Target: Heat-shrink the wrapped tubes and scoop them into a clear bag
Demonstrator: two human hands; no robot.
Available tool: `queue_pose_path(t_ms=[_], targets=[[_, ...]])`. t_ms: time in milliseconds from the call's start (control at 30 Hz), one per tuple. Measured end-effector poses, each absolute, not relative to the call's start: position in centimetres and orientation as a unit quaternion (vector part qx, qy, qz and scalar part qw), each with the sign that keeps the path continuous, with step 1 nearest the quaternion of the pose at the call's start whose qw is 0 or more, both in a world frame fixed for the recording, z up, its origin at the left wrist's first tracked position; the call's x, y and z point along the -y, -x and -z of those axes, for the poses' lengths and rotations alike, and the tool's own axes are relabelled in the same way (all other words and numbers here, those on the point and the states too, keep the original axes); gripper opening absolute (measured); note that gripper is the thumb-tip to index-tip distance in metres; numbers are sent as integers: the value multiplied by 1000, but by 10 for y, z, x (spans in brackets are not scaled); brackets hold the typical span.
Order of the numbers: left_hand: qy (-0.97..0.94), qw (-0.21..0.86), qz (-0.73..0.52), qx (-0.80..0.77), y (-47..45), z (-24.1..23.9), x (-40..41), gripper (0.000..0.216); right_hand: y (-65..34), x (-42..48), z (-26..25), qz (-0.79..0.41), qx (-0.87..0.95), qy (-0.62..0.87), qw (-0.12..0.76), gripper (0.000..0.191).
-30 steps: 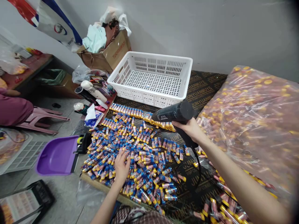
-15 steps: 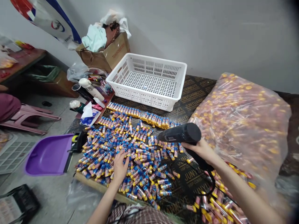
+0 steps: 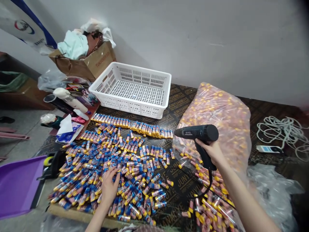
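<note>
My right hand [image 3: 211, 151] is closed around the handle of a black heat gun [image 3: 196, 132]. Its nozzle points left, at the right end of a row of small labelled tubes [image 3: 145, 128] standing side by side. My left hand [image 3: 110, 181] rests on a spread pile of small clear tubes [image 3: 84, 174] with blue-and-pink wraps and yellow ends. Its thumb is apart from the fingers and the fingertips lie among the tubes; I see nothing gripped. A black cord curves down from the heat gun's handle.
A white plastic basket [image 3: 131, 108] stands behind the row. At right lie a large clear bag of tubes [image 3: 217, 109], loose unwrapped tubes [image 3: 210, 206] and a coiled white cable [image 3: 281, 130]. Bottles [image 3: 70, 100] and a carton [image 3: 96, 61] are at left; a purple dustpan [image 3: 19, 183] is below.
The view has turned right, so the basket and pile sit farther left and the coiled cable shows. The heat gun now points more level, at the end of the row.
</note>
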State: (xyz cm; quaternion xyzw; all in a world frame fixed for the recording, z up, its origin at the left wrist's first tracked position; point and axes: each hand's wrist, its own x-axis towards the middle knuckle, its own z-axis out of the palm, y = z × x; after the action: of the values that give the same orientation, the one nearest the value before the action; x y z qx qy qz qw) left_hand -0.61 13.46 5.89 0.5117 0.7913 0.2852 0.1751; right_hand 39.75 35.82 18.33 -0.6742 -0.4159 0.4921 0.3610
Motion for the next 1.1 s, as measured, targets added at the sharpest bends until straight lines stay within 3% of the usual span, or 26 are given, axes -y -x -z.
queue_pose_path(t_ms=[700, 933, 1100], targets=[[-509, 192, -289, -788, 2, -59, -157, 24, -265, -404, -179, -571, 554, 489, 358, 41], [-650, 195, -207, -705, -54, -62, -323, 25, -298, -398, -194, -505, 527, 557, 396, 47], [-780, 190, -121, -583, -109, -55, -428, 50, -356, -371, -212, -484, 415, 660, 397, 44]])
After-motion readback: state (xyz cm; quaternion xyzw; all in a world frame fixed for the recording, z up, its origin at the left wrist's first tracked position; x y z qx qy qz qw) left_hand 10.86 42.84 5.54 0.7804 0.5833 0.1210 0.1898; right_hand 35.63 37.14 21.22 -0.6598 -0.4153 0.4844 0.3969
